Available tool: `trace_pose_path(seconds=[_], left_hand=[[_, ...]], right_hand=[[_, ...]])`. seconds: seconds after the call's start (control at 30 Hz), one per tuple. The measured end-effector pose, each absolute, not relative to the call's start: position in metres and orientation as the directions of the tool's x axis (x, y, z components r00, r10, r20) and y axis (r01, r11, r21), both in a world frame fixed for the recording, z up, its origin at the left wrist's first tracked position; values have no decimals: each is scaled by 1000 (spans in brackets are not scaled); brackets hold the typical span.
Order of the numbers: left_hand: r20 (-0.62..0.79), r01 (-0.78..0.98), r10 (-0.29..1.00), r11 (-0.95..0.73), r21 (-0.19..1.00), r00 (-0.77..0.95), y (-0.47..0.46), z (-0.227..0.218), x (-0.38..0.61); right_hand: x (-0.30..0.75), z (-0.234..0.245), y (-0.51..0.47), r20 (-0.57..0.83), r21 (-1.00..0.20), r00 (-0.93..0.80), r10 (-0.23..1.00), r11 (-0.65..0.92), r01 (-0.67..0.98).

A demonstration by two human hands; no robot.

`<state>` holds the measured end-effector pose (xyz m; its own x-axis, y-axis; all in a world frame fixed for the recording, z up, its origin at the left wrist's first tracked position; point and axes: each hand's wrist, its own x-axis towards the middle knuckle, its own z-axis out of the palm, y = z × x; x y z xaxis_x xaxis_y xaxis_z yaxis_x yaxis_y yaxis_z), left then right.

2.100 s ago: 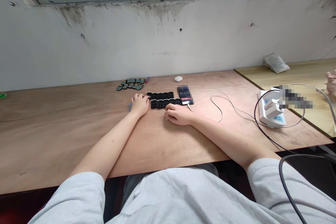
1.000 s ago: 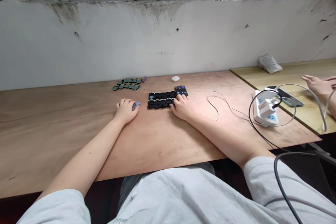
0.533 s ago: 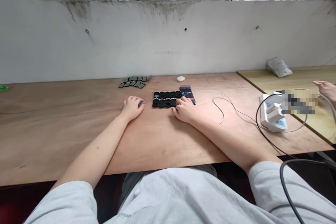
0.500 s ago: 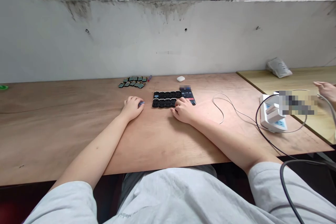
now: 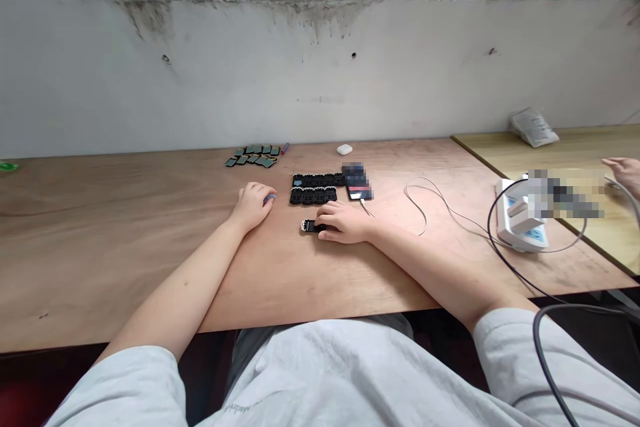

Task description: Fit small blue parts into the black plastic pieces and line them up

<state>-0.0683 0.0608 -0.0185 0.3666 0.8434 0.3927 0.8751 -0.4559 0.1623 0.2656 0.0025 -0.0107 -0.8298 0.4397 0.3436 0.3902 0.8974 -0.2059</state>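
Black module (image 5: 309,225) sits at my right hand's (image 5: 344,221) fingertips, flat or nearly so, pale end sticking out to the left past them; the other end is covered by my fingers. Right grip: thumb on the near side, fingers on the far side, pinched on the module; exact contact under the fingers hidden. Front row of black modules (image 5: 313,196) is just beyond that grip, back row (image 5: 319,180) behind it, phone (image 5: 356,183) beyond and slightly right. Left hand (image 5: 254,204): curled, thumb and index closed on a small blue piece (image 5: 271,197), mostly hidden, left of the rows. Green boards (image 5: 253,156) lie beyond the left hand, well apart from it.
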Motion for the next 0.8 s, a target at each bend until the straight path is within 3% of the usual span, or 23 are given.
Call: trace_pose_path(seconds=[0.13, 0.3, 0.47, 0.67, 0.8], left_hand=[[404, 870, 836, -466, 161, 372, 58, -17, -66], [391, 860, 840, -475, 189, 378, 57, -16, -66], [411, 840, 840, -479, 257, 353, 57, -14, -68], [432, 709, 884, -420, 566, 178, 47, -15, -51], [303, 523, 939, -344, 780, 165, 27, -15, -23]], right_hand=[[265, -10, 1, 345, -202, -833, 434, 900, 385], [264, -13, -1, 405, -340, -788, 464, 876, 341], [269, -15, 4, 461, -225, -751, 473, 881, 417], [269, -19, 10, 412, -211, -777, 477, 879, 428], [267, -20, 11, 400, -198, -771, 495, 868, 455]])
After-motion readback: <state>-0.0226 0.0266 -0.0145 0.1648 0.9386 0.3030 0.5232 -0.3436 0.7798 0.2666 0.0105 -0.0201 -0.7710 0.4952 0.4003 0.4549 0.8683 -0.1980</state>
